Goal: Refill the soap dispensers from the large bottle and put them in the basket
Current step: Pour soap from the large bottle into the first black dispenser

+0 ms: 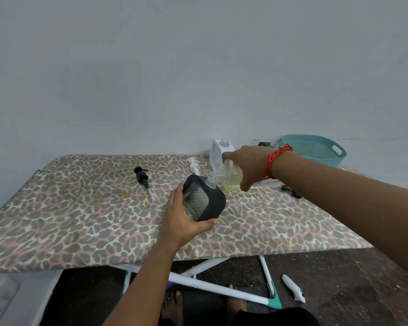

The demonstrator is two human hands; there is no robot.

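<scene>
Right now the bottle (231,176) lies tipped nearly flat in the right hand (247,165), whose fingers (229,156) curl round its body. Its long axis runs right to left, with the mouth pointing left and slightly down onto the neck of the dispenser (205,198). The left hand (184,222) grips that dispenser from the near side, above the counter (80,220). It is tilted so its neck points up and right toward the bottle. Mouth on neck is what the pour turns on, I judge. The basket (316,140) stands far right, nearer the right hand.
</scene>
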